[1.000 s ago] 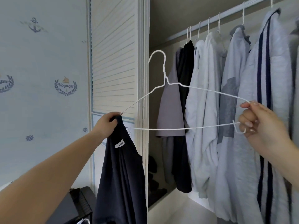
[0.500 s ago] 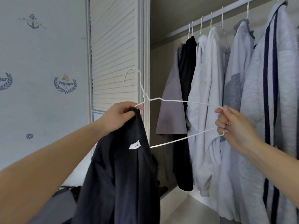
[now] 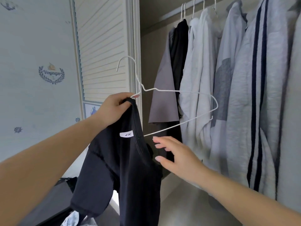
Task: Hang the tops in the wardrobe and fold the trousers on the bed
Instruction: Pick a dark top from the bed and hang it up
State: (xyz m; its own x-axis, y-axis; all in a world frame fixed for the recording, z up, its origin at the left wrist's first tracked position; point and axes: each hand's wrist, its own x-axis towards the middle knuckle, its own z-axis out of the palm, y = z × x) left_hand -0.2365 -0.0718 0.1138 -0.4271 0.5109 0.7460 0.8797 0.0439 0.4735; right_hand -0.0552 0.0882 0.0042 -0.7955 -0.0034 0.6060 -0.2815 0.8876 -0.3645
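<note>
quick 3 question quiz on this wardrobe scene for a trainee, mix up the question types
1. True or false: the right hand grips the white wire hanger.
2. Which hand holds the dark top at its neckline? A) left hand B) right hand C) neither
3. Fill in: the garments on the rail hang on ____ wire hangers.

Key
1. False: its fingers are spread and free, just below the hanger's bottom wire.
2. A: the left hand pinches the neckline together with one end of the hanger.
3. White.
</note>
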